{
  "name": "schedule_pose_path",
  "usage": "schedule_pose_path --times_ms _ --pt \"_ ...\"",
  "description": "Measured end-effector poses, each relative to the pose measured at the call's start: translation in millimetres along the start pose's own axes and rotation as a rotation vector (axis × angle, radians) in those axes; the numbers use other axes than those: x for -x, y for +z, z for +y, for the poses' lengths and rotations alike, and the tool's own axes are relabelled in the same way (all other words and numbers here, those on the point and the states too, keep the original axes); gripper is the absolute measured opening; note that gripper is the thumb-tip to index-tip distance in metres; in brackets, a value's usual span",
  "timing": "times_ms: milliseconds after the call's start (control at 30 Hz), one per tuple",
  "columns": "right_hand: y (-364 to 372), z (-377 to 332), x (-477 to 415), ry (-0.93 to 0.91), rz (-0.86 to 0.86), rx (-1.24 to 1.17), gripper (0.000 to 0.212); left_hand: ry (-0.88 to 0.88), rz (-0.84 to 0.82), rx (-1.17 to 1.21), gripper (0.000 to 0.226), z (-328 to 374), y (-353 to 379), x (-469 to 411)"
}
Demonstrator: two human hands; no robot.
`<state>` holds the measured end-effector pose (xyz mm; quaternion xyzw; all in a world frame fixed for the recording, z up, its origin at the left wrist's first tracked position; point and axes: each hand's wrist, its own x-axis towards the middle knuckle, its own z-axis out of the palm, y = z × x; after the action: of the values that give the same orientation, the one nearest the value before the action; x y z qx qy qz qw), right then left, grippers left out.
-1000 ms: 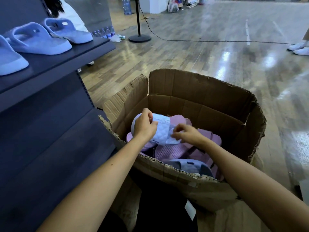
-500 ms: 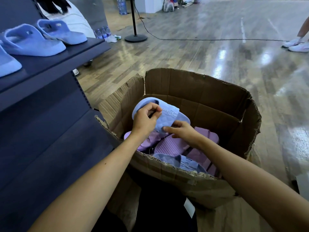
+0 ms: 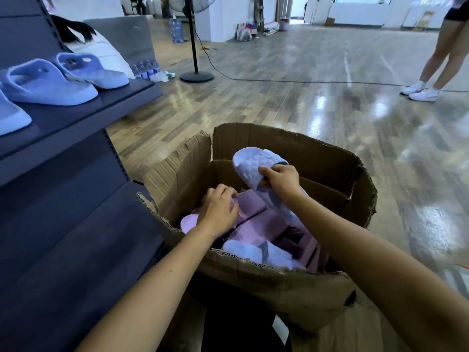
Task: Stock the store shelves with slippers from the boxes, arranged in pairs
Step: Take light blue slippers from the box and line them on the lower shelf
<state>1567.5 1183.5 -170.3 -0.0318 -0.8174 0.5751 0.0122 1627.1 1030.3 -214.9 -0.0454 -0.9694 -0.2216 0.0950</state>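
Observation:
An open cardboard box (image 3: 330, 168) stands on the floor in front of me, holding several pink and pale blue slippers. My right hand (image 3: 280, 180) grips a pale blue quilted slipper (image 3: 253, 165) and holds it up, tilted, above the box's middle. My left hand (image 3: 218, 212) is down inside the box, fingers curled on a pink slipper (image 3: 250, 207). Another pale blue slipper (image 3: 256, 251) lies near the box's front wall. On the dark shelf (image 3: 83, 115) at the left stand blue slippers (image 3: 48, 83).
A lower dark shelf board (image 3: 63, 240) runs beside the box on the left. A fan stand (image 3: 196, 76) with a cable crosses the wooden floor behind. Another person's legs (image 3: 441, 52) stand at the far right. Water bottles (image 3: 146, 69) sit past the shelf end.
The blue slipper passed from both hands to my right hand alone and rose higher. My left hand let go and dropped onto the pink slippers in the box.

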Motion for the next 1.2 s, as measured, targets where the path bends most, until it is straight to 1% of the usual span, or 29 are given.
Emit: schedule_pose_path --times_ms 67,100,167,267,400,500,567,633,700,800,900,967,1067,1133,1200 --pt "-3.9 -27.7 -4.4 -0.041 0.049 -0.084 0.033 -0.025 -0.146 -0.013 0.023 3.7 -0.5 1.8" --pt "-5.6 -40.5 -6.2 -0.068 0.057 -0.121 0.034 -0.041 -0.237 -0.016 0.025 6.8 -0.4 3.3" --pt "-6.6 -61.2 -6.9 -0.121 0.056 -0.117 0.038 -0.084 -0.376 -0.009 0.029 11.3 0.2 6.0" --pt "-4.2 -79.5 -4.4 -0.161 0.044 -0.127 0.034 -0.124 -0.44 0.067 0.037 11.9 -1.0 5.9" --pt "2.2 -95.0 3.9 -0.183 0.031 -0.179 0.032 -0.139 -0.413 0.092 0.05 16.8 -7.7 -0.5" --pt "3.3 -106.7 9.0 -0.12 0.027 -0.34 0.03 -0.212 -0.418 0.2 0.056 20.1 -12.7 -2.9" --pt "-1.2 -114.2 12.6 -0.118 0.019 -0.371 0.03 -0.27 -0.409 0.216 0.071 17.1 -13.6 -3.1" --pt "-8.4 -119.2 15.2 -0.164 0.025 -0.36 0.032 -0.325 -0.398 0.197 0.088 12.1 -13.8 -6.9" --pt "-17.8 -122.7 16.1 -0.188 0.02 -0.359 0.029 -0.364 -0.401 0.148 0.098 7.7 -12.5 -14.9" --pt "-35.1 -126.4 16.1 -0.189 0.011 -0.383 0.024 -0.309 -0.366 -0.004 0.104 8.0 -14.1 -27.4" --pt "-45.9 -124.2 17.2 -0.194 -0.03 -0.326 0.021 -0.237 -0.418 -0.019 0.113 8.8 -6.4 -39.4" --pt "-48.2 -118.9 19.0 -0.186 -0.045 -0.273 0.023 -0.221 -0.462 -0.025 0.111 12.2 4.7 -39.7" --pt "-50.7 -106.3 18.2 -0.189 -0.045 -0.206 0.022 -0.254 -0.431 0.018 0.091 18.7 18.1 -31.1" --pt "-52.1 -99.4 17.2 -0.198 -0.035 -0.163 0.023 -0.356 -0.37 0.114 0.084 15.4 21.3 -30.8" --pt "-53.6 -94.2 15.7 -0.182 -0.013 -0.182 0.023 -0.502 -0.326 0.225 0.089 8.2 22.2 -33.7"
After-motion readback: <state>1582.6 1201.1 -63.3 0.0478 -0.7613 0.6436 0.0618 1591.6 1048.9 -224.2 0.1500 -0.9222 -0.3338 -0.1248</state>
